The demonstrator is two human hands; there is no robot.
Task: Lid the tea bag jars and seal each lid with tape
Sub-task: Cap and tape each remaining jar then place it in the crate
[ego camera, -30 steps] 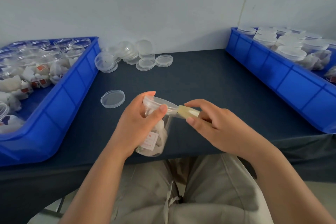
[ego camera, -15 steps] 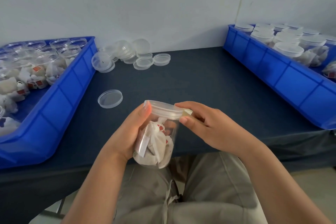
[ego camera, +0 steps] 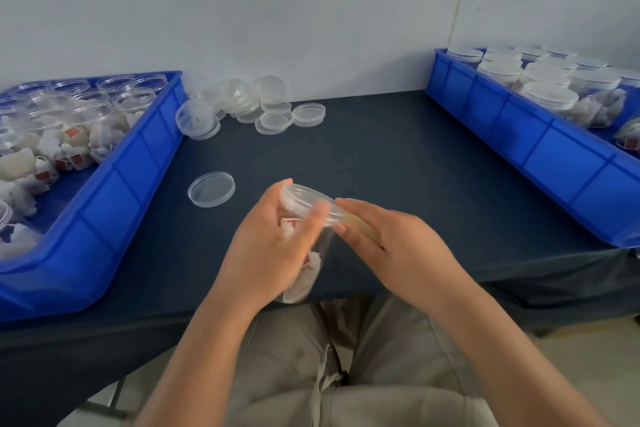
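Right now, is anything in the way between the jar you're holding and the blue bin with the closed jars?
Nothing visible. Only bare table lies between the jar and the right bin; just its near wall to lift over.

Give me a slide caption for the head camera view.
Left hand grips a lidded tea bag jar while the right hand holds tape against its lid.

The table is open from its middle to the back edge. A blue bin walls the left edge, a second bin the right. Loose lids crowd the back edge beside the left one; a single lid lies alone nearer the front. At the front edge the left hand grips a jar, the right hand pinching tape.
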